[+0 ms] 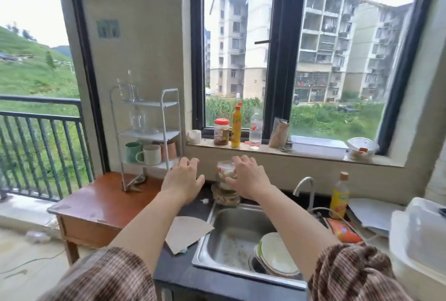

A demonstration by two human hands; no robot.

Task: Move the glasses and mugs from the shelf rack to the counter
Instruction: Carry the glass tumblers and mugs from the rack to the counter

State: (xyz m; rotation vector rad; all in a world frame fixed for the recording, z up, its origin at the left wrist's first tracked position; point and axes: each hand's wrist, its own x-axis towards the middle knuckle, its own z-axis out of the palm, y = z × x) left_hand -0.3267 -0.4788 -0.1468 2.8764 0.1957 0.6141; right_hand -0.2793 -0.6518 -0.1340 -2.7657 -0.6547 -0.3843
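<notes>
From the head view, the shelf rack (147,129) stands on the wooden table (101,201), to the left of and a little farther off than both hands. The glasses (130,89) stand upright on its top and middle shelves. The mugs (149,154) stand upright on the bottom shelf, and the cream one's handle points left.

The left hand (183,180) is the nearer of the two. It hovers just right of the bottom shelf with its fingers spread, holding nothing. The mugs lie to its left at about the same height, and the rack's white post stands between.

The right hand (248,177) is farther right, with fingers and thumb loosely apart beside a small clear tub (225,168) stacked on a jar (225,195). I cannot tell whether it grips the tub or only overlaps it.

The dark counter (193,211) lies below the hands, beside the sink (231,240). By my reckoning, the left hand would take the mugs first, moving left.
</notes>
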